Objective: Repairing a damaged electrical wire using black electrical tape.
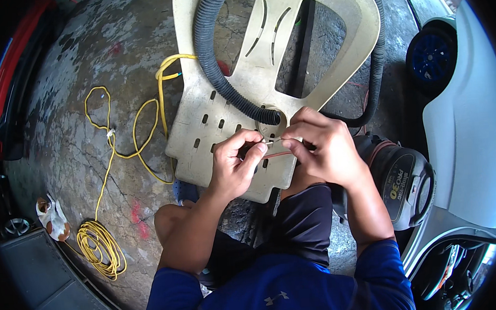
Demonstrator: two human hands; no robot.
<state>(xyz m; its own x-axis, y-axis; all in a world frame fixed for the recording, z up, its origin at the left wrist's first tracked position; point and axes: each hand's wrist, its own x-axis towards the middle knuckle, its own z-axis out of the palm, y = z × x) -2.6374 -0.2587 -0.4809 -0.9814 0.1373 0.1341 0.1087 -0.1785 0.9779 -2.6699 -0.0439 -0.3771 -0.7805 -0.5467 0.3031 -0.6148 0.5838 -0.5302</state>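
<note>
Both hands meet over the seat of a cream plastic chair point(192, 116). My left hand point(233, 164) is closed in a pinch on a thin wire point(275, 140), and my right hand point(325, 146) pinches the same pale strand from the other side. Just below the fingertips a reddish cord point(279, 154) runs between the hands. A small dark piece shows partly inside my left fingers; its kind is hidden. Close beyond the fingertips, the end of a black corrugated hose point(228, 91) rests on the seat beside a round pale rim point(283, 125).
A shop vacuum point(398, 183) stands by my right knee, near a pale car point(465, 127). To the left, a yellow extension cord point(101, 249) lies coiled and looped on the cracked concrete floor point(124, 43). A grey metal box point(58, 283) is at lower left.
</note>
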